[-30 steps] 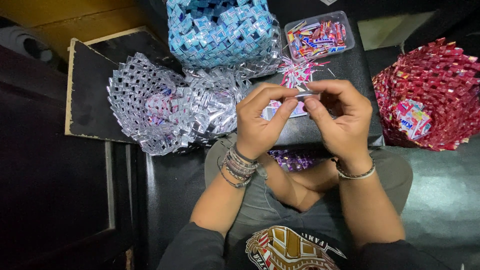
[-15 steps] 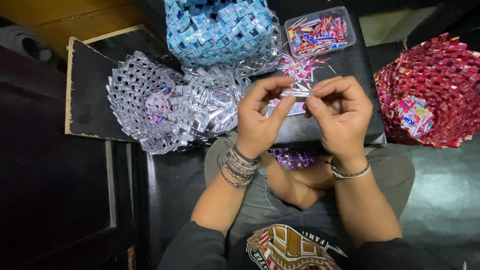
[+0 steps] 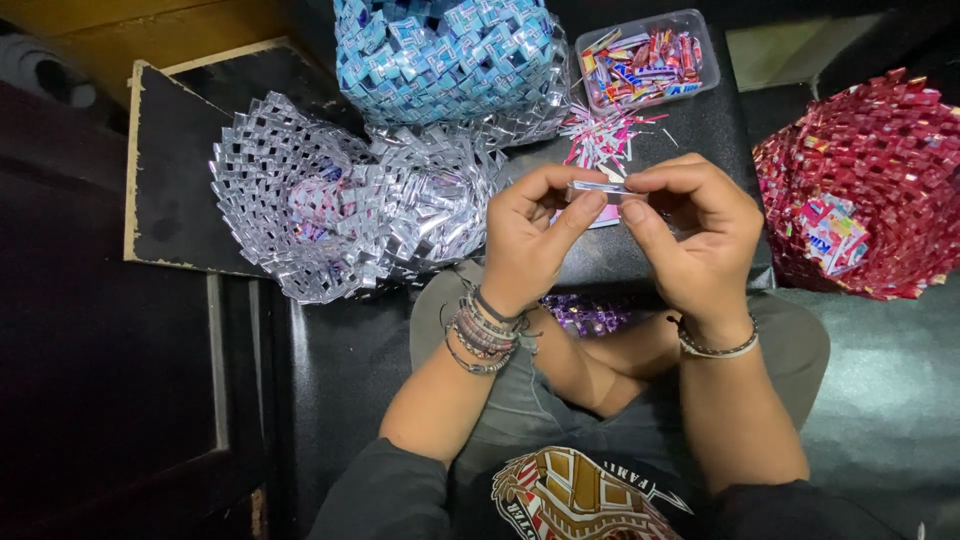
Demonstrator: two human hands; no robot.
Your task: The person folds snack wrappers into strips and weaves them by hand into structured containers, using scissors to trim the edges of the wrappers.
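Since the earlier frame both hands have shifted slightly right. The left hand [image 3: 530,235] and right hand [image 3: 700,235] together pinch a folded wrapper strip [image 3: 605,190] above the black board's [image 3: 170,180] right edge. Judged light, thin, easily creased; grip the ends

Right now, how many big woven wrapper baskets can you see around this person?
3. A silver woven foil basket lies left of the hands, a blue woven wrapper basket stands behind it at top centre, and a red woven wrapper basket sits far right. Others may lie out of view.
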